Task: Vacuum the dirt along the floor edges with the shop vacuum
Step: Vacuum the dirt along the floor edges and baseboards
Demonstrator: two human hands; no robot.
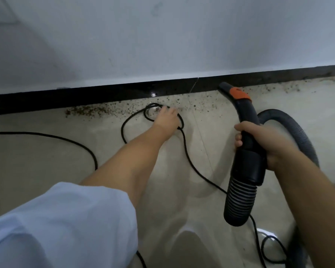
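Brown dirt [89,111] lies scattered along the floor edge below the black baseboard [66,97], with more dirt at the far right. My right hand [259,140] is shut on the black vacuum hose handle [248,144], whose curved nozzle end with an orange slider [239,93] points at the baseboard. The ribbed grey hose [290,124] loops behind that hand. My left hand [167,118] reaches out to a loop of the black power cord [124,130] lying in the dirt; the fingers are on the loop, and whether they grip it is unclear.
The power cord snakes over the beige tiled floor [46,157] from the left edge to the bottom right, where it coils [267,248]. A white wall [162,35] rises above the baseboard. My light blue sleeve [62,225] fills the lower left.
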